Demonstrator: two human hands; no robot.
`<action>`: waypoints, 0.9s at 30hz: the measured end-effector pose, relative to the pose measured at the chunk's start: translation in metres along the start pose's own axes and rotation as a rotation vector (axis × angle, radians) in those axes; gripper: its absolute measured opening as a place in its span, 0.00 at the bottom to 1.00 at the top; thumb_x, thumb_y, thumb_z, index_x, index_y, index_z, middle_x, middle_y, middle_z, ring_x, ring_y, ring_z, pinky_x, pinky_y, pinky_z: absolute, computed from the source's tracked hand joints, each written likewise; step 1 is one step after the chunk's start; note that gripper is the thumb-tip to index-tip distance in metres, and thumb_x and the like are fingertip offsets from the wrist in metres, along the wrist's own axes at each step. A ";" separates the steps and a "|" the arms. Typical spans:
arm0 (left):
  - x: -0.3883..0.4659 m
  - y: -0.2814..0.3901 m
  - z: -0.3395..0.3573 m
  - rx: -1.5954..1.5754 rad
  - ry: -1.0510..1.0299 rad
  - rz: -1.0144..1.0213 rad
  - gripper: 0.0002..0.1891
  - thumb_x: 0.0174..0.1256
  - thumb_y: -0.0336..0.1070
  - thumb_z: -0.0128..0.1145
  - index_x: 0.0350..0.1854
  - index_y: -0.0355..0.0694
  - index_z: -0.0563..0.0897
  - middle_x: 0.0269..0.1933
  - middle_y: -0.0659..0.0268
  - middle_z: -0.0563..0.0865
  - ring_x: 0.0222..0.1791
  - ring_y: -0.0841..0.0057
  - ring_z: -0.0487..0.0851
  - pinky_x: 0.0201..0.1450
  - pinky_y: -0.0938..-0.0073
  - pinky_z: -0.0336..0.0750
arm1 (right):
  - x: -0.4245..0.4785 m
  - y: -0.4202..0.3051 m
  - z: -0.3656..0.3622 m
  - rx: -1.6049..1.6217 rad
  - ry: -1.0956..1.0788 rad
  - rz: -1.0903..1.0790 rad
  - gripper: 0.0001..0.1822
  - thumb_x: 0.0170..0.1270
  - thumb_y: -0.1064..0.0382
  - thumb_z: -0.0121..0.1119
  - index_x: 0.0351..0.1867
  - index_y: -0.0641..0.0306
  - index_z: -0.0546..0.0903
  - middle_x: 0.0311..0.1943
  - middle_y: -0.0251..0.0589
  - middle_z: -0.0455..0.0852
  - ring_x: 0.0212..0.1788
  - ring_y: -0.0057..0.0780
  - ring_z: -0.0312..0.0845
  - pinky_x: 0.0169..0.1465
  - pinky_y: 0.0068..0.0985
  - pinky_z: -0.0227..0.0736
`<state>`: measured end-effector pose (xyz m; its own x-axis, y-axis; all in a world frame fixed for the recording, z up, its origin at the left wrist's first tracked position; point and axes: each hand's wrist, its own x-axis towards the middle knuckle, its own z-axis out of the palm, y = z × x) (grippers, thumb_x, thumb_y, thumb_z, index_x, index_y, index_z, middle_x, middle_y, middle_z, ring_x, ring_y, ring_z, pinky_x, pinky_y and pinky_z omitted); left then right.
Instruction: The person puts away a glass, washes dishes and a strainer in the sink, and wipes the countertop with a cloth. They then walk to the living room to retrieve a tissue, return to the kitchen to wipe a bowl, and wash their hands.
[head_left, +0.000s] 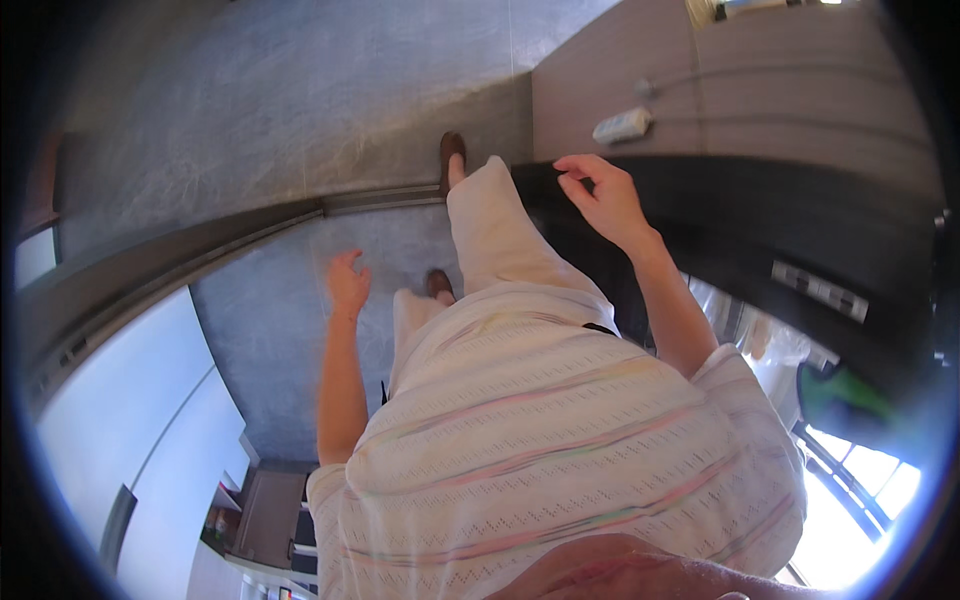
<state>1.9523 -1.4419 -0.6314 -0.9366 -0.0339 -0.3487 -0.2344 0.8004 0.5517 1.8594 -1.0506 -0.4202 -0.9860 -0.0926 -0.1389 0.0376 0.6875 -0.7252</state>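
My left hand (348, 285) hangs over the grey floor (262, 315) with bare, parted fingers. It touches nothing. On the other side, my right hand (602, 196) is raised in front of a dark door-frame panel (720, 202). Its fingers are loosely bent, with a gap between thumb and forefinger, and nothing is held. I cannot tell whether it touches the panel. One brown shoe (452, 150) is beyond a floor threshold (382, 199), the other brown shoe (439, 283) on the near side.
A blurred white box-shaped object (622, 126) is on a brown panel (585, 90) at upper right. A metal plate (819, 291) is set into the dark panel. White tall cabinet doors (127, 420) stand at left. A bright window (862, 480) is at lower right.
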 end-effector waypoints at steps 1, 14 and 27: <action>0.022 0.001 -0.003 0.009 0.014 0.039 0.18 0.46 0.33 0.58 0.45 0.41 0.79 0.45 0.53 0.79 0.49 0.57 0.74 0.52 0.64 0.68 | 0.031 0.000 0.004 0.000 0.013 -0.021 0.09 0.54 0.68 0.58 0.38 0.62 0.80 0.32 0.40 0.81 0.32 0.29 0.79 0.34 0.22 0.72; 0.185 0.000 -0.099 -0.086 0.124 -0.248 0.19 0.45 0.37 0.59 0.44 0.40 0.80 0.43 0.53 0.81 0.44 0.57 0.78 0.49 0.63 0.71 | 0.328 -0.090 0.011 -0.186 -0.175 -0.254 0.10 0.55 0.63 0.54 0.38 0.61 0.79 0.34 0.43 0.81 0.35 0.38 0.79 0.41 0.31 0.74; 0.411 -0.152 -0.287 -0.023 -0.052 -0.362 0.21 0.43 0.36 0.60 0.44 0.38 0.81 0.41 0.53 0.83 0.43 0.62 0.81 0.48 0.67 0.73 | 0.454 -0.138 0.081 -0.330 -0.173 0.263 0.12 0.54 0.60 0.52 0.38 0.55 0.80 0.36 0.40 0.83 0.41 0.42 0.78 0.44 0.36 0.71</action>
<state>1.5282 -1.7491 -0.6409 -0.7777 -0.2814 -0.5622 -0.5546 0.7283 0.4026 1.4196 -1.2461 -0.4379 -0.9072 0.0162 -0.4203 0.2016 0.8937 -0.4008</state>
